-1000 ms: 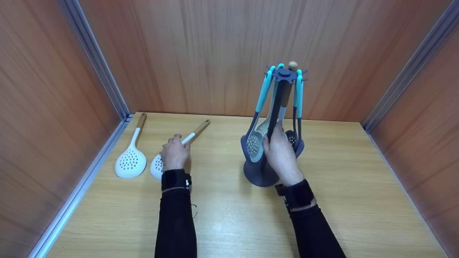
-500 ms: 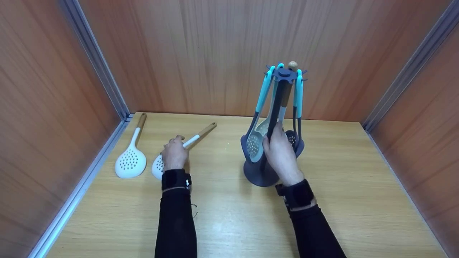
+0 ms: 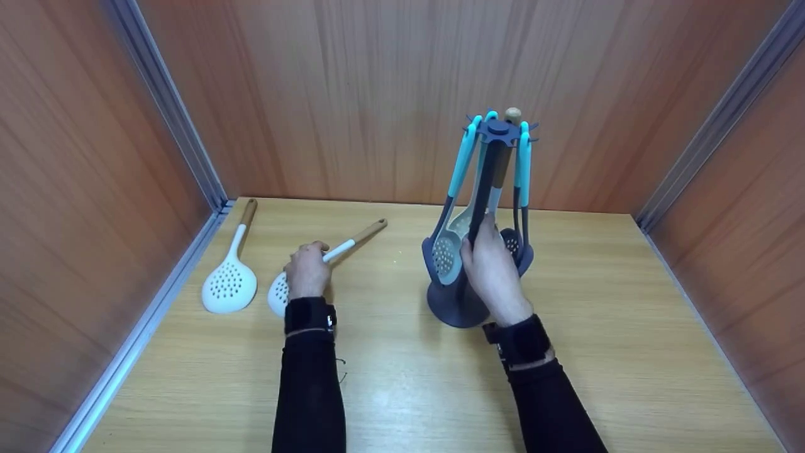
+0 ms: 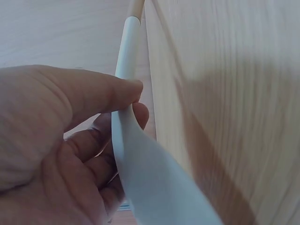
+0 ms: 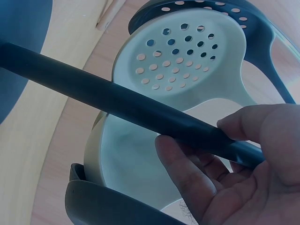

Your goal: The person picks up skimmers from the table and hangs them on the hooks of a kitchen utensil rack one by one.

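My left hand point(image 3: 308, 272) pinches the neck of a white skimmer point(image 4: 145, 168) between thumb and fingertips. Its wooden handle points to the far right, and the perforated head partly shows left of the hand in the head view. Right of centre stands a dark utensil stand point(image 3: 462, 305), hung with turquoise-handled and wooden-handled utensils. My right hand point(image 3: 494, 270) grips its pole, with the thumb on one side and fingers on the other. In the right wrist view a pale green slotted spoon point(image 5: 176, 61) hangs beside the pole; the far utensils are partly hidden.
A second white skimmer point(image 3: 229, 286) with a wooden handle lies flat at the left of the wooden tabletop point(image 3: 390, 365). Wood-grain panels point(image 3: 352, 100) close off the back and both sides, with metal strips point(image 3: 182, 119) in the corners.
The skimmer in my left hand has turned clockwise, its handle end swinging right and nearer. The left hand has shifted very slightly towards me. My right hand and the stand have stayed put.
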`<state>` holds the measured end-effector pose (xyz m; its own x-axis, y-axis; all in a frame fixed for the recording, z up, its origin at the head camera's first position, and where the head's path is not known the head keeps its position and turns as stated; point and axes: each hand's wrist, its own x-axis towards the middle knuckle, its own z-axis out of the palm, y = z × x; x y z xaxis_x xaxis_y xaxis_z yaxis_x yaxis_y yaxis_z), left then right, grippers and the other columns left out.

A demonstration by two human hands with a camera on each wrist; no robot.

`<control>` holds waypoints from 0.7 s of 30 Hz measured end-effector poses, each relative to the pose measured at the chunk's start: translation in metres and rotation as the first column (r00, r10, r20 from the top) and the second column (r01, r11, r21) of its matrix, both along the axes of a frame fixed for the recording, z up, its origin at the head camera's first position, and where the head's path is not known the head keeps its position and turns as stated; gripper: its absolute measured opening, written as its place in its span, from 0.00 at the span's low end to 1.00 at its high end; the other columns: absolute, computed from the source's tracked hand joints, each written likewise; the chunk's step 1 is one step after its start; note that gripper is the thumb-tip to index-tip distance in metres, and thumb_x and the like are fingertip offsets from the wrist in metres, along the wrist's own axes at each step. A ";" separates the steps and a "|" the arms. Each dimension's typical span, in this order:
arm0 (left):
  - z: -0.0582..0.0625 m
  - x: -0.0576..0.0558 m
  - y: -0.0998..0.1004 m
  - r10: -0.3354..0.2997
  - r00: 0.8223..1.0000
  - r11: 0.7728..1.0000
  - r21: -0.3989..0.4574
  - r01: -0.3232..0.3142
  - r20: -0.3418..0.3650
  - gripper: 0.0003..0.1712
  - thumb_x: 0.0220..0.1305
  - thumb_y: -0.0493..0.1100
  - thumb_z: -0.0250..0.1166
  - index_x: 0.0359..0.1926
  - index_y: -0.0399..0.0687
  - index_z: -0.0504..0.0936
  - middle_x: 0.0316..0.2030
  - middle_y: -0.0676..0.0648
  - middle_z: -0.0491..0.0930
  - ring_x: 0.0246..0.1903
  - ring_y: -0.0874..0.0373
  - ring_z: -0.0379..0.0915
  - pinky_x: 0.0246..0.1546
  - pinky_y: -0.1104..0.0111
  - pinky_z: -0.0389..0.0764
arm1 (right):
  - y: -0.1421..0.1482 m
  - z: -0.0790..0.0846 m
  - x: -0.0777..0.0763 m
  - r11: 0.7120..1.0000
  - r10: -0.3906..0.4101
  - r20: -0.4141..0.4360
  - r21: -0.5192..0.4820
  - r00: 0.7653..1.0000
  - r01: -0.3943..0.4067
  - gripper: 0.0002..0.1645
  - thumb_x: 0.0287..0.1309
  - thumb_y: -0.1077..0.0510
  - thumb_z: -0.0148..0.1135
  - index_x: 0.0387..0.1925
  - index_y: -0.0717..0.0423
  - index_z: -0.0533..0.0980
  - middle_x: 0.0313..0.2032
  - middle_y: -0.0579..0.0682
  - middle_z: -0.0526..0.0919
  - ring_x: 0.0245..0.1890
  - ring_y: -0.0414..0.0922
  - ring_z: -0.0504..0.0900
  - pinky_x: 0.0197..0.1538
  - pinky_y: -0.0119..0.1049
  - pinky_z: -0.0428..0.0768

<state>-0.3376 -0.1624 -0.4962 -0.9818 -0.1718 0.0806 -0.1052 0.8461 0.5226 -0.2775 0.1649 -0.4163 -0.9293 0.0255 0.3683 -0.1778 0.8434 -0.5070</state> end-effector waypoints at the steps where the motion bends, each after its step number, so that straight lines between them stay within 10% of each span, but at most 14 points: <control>1: 0.000 0.000 0.000 0.000 1.000 1.000 0.003 0.000 -0.007 0.24 0.62 0.34 0.62 0.60 0.47 0.77 0.49 0.40 0.79 0.51 0.42 0.73 0.52 0.43 0.70 | 0.000 0.000 0.000 1.000 0.001 0.002 -0.002 1.000 -0.001 0.37 0.68 0.56 0.54 0.70 0.64 0.51 0.49 0.60 0.77 0.45 0.52 0.83 0.42 0.44 0.85; 21: 0.002 -0.002 0.002 -0.037 0.998 0.997 0.069 0.040 -0.052 0.19 0.62 0.34 0.62 0.55 0.47 0.80 0.45 0.41 0.79 0.47 0.44 0.76 0.47 0.50 0.77 | 0.001 -0.001 0.000 1.000 0.017 -0.040 -0.009 0.999 -0.018 0.36 0.67 0.57 0.55 0.69 0.66 0.52 0.49 0.61 0.76 0.44 0.53 0.83 0.40 0.45 0.84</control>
<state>-0.3393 -0.1599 -0.4942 -0.9828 -0.1411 0.1192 -0.0454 0.8101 0.5846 -0.2777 0.1660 -0.4172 -0.9142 0.0129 0.4051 -0.2129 0.8352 -0.5071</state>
